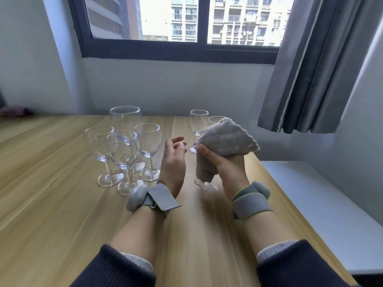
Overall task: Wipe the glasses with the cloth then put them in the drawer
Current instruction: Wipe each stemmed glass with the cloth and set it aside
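R hand (226,168) grips cloth (226,139) wrapped round a glass, foot (206,185) poking out just above counter (62,204). L hand (173,160) fingers loose, empty. We should steady the foot w/ L, twist cloth.

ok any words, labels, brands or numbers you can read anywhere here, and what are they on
None can be read.
Glasses: plain clear glass, no marks.
Cloth in the right hand: no tag showing.
Wristbands: plain grey, no print visible.
Table and curtain: no writing.
Buildings through the window: too far and blurred to show any sign.
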### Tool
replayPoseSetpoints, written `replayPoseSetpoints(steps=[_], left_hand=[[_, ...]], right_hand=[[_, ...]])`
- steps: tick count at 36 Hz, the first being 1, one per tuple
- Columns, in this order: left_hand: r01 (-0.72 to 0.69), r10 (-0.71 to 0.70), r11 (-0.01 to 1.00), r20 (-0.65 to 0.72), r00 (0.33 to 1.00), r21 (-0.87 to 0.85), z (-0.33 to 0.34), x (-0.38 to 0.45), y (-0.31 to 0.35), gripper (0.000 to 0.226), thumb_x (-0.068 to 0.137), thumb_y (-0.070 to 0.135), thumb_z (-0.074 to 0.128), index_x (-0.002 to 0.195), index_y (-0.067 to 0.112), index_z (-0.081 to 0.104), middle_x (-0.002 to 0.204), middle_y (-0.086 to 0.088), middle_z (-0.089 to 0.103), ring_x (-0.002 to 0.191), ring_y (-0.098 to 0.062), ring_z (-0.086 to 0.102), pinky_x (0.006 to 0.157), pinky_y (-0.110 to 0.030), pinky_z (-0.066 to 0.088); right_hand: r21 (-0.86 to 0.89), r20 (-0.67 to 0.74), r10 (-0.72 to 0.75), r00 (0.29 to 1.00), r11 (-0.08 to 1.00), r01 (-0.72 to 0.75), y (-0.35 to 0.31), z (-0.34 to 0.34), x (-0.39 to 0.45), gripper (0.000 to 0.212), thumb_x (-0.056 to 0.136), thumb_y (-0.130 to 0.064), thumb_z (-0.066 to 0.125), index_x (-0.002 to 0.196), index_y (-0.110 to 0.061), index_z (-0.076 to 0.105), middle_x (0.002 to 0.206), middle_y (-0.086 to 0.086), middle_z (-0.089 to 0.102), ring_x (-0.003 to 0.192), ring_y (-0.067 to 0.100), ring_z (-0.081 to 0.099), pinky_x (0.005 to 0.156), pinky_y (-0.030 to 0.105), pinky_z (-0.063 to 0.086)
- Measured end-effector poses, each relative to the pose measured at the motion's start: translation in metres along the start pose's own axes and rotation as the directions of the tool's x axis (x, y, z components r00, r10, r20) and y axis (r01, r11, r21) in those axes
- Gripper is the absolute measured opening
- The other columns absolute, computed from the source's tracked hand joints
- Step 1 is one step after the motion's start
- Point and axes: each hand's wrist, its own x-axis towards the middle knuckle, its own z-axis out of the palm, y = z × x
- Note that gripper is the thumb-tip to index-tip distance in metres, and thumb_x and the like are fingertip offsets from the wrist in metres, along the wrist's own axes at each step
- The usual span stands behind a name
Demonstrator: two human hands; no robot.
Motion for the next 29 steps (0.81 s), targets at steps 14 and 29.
replayPoseSetpoints(steps=[14, 29], left_hand=[[-0.070, 0.070, 0.995, -0.003, 0.998, -0.072, -0.004, -0.003, 0.010, 0.024, 0.103, 0.011, 0.032, 0.122, 0.014, 0.046, 0.118, -0.011, 0.055, 0.103, -0.018, 0.053, 0.064, -0.005, 0.044], [-0.071, 0.077, 0.997, 0.233, 0.969, -0.035, -0.003, -0.016, 0.019, 0.069, 0.074, 0.044, 0.074, 0.132, 0.026, 0.041, 0.112, 0.010, 0.062, 0.098, 0.006, 0.060, 0.085, -0.012, 0.048]], right_hand=[[-0.327, 0.042, -0.206, 0.978, 0.922, 0.209, 0.001, 0.002, 0.004, 0.049, 0.064, -0.026, 0.087, 0.102, -0.007, 0.063, 0.098, 0.003, 0.068, 0.091, 0.018, 0.063, 0.076, 0.021, 0.047], [-0.802, 0.164, -0.269, 0.949, 0.524, 0.287, 0.001, -0.002, 0.002, 0.029, 0.084, -0.038, 0.065, 0.087, -0.010, 0.068, 0.088, 0.013, 0.070, 0.080, 0.030, 0.060, 0.065, 0.026, 0.035]])
